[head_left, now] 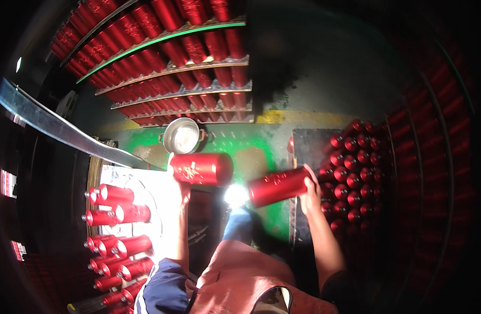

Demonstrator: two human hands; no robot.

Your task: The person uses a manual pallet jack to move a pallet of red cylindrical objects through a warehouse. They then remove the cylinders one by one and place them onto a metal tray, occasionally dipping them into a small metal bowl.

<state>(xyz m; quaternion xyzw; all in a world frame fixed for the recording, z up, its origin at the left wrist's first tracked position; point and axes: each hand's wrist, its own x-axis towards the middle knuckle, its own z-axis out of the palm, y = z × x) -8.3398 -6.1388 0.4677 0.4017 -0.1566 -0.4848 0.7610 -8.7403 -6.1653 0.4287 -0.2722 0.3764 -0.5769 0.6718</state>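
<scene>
My left hand [181, 191], washed out by bright light, is closed round the left end of a shiny red metal cylinder [201, 169]. Pale decoration shows on its side, and it lies nearly level in the air. A second red cylinder [277, 187] is gripped at its right end by my right hand [310, 194], tilted with its left end lower. A gap separates the two cylinders. On the left, below my left hand, more red cylinders [133, 213] stand in rows on a brightly lit work surface [155, 180].
A shelf rack [172, 68] full of red cylinders stands ahead. A two-handled metal pot [181, 137] sits before it. Many red cylinders [354, 181] stand on a dark surface at right. A curved metal bar [67, 125] crosses the left side. The floor [277, 222] is painted green.
</scene>
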